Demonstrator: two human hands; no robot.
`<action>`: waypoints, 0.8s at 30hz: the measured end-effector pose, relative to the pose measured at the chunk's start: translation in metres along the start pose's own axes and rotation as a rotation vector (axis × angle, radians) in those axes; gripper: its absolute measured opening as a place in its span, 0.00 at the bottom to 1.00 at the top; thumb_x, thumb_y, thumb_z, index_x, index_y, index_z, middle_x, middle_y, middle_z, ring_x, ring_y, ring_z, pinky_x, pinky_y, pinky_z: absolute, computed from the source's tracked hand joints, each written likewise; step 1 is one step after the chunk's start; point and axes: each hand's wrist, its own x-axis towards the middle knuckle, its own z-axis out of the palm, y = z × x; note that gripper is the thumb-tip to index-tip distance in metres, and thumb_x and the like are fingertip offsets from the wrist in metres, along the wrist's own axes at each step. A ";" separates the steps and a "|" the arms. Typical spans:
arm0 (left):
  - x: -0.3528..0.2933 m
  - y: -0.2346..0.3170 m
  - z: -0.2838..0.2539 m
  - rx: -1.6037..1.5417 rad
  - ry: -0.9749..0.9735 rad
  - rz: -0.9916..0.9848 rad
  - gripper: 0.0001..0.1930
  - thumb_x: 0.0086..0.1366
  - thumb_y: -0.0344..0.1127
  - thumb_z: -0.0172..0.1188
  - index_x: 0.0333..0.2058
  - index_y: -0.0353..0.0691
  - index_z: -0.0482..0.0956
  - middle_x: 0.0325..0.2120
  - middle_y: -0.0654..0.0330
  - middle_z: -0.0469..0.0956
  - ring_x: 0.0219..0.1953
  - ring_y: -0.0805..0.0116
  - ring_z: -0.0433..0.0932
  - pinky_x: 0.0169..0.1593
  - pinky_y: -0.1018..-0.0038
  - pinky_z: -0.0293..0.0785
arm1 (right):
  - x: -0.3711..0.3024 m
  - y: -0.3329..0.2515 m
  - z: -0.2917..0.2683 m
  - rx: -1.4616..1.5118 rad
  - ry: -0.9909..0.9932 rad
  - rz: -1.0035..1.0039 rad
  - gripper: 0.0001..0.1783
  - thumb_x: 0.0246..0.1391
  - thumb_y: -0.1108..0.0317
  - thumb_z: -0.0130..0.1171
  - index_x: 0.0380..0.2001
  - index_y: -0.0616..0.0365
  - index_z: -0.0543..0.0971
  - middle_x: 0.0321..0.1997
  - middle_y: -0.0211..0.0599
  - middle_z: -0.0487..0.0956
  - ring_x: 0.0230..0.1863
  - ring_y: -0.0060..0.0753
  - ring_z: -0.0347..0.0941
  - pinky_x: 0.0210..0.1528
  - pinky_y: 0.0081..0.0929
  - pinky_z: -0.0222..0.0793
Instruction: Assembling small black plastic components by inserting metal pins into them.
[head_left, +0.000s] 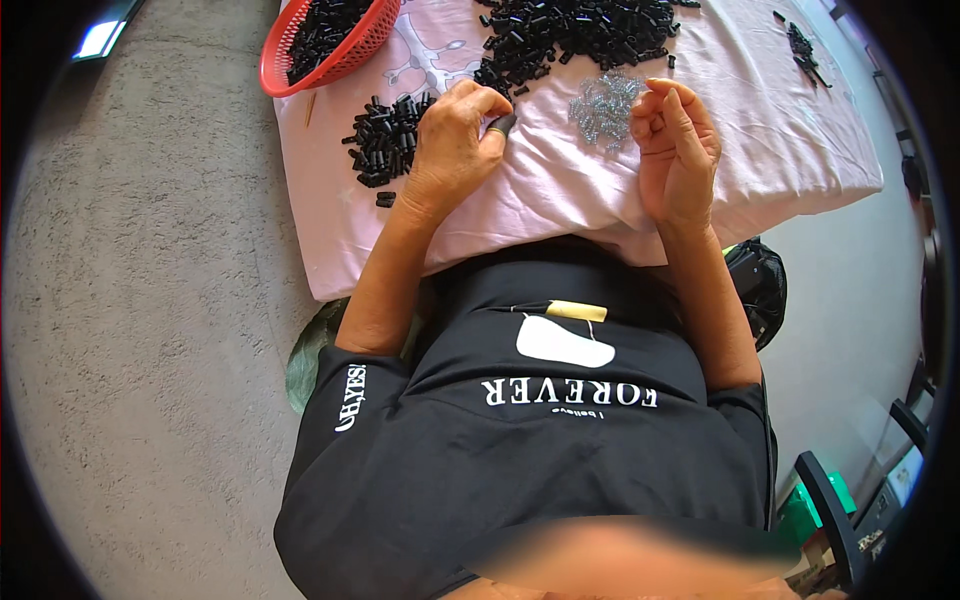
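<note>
Across the table spread with soft pink cloth [545, 195], reckoning the clock from the bare patch between the two hands with twelve pointing away from the person, the left hand [456, 145] is at nine, half closed, its thumb and forefinger drawn close together beside a small dark tip. The right hand [682, 150] is at three, loosely curled, its palm turned inward and its thumb and fingertips raised near one another. From where I stand, I can't tell whether that dark tip is a thumb cover or a held part, nor whether the right fingers pinch anything. A loose heap of tiny silvery, coil-like pieces [603, 108] lies at one o'clock, just beside the right fingertips. Short black tubular pieces [384, 142] lie heaped past the left hand at nine, and a broad mound of small black pieces [585, 32] spreads at twelve. At ten, a red plastic openwork basket [372, 42] holds more of them, with a thin wooden-looking stick [310, 108] close below. At two, well apart, sits a little black cluster [801, 50].
</note>
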 end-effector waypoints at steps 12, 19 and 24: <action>-0.001 -0.001 0.009 -0.032 0.031 -0.025 0.08 0.53 0.21 0.58 0.34 0.34 0.81 0.29 0.55 0.78 0.29 0.64 0.79 0.37 0.71 0.75 | -0.002 0.001 0.007 -0.128 0.091 -0.030 0.08 0.68 0.71 0.55 0.44 0.62 0.80 0.34 0.34 0.82 0.31 0.17 0.74 0.35 0.15 0.68; 0.019 -0.002 0.010 -0.016 0.111 0.020 0.11 0.54 0.20 0.57 0.36 0.35 0.82 0.31 0.55 0.79 0.29 0.63 0.79 0.37 0.71 0.76 | -0.002 0.002 0.009 -0.147 0.114 -0.058 0.08 0.67 0.71 0.55 0.44 0.62 0.80 0.33 0.33 0.82 0.29 0.16 0.73 0.33 0.14 0.67; 0.032 0.000 0.021 0.024 0.073 0.040 0.12 0.54 0.22 0.56 0.36 0.37 0.83 0.33 0.53 0.80 0.32 0.55 0.81 0.40 0.66 0.78 | -0.007 0.003 0.018 -0.464 -0.021 0.111 0.06 0.66 0.72 0.56 0.42 0.63 0.79 0.30 0.29 0.80 0.29 0.14 0.72 0.33 0.13 0.69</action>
